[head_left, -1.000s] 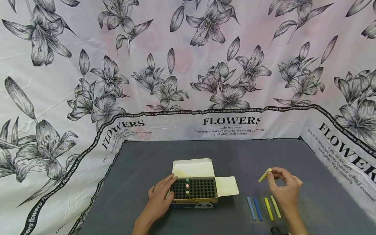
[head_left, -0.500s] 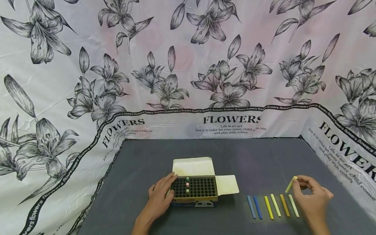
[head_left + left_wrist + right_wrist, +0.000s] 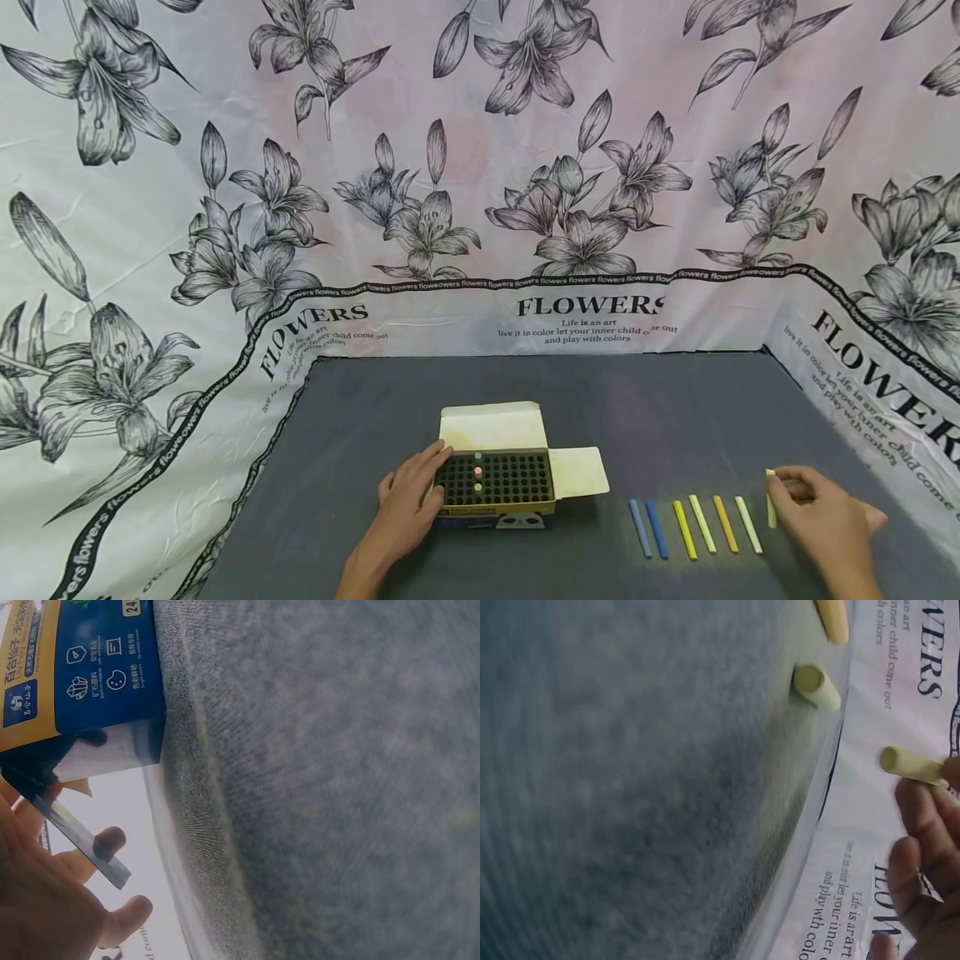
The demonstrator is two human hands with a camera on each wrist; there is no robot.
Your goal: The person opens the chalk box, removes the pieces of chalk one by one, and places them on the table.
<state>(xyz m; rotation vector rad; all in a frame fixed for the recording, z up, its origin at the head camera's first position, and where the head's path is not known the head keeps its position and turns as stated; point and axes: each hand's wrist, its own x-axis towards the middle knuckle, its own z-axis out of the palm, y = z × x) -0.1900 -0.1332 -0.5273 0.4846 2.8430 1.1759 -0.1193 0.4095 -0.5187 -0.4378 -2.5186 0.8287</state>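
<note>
Your right hand [image 3: 821, 517] is pinching a pale yellow chalk stick [image 3: 770, 508] between thumb and fingertips, low over the worktop [image 3: 675, 408], right at the far right end of the row of chalks [image 3: 693, 527]. That row lies side by side, two blue, then yellows and an orange, so the stick you're holding lines up as the next one along. Your left hand [image 3: 408, 508] rests against the left side of the chalk box [image 3: 495, 487], fingers relaxed along its wall, which looks like it's just there to keep the box from sliding. The box stands open with flaps folded back, and only a few chalks sit in its black grid. Under it all is a dark grey felt-like cover, and a white cloth [image 3: 480, 167] printed with lilies and "FLOWERS" wraps around the back and sides.
</note>
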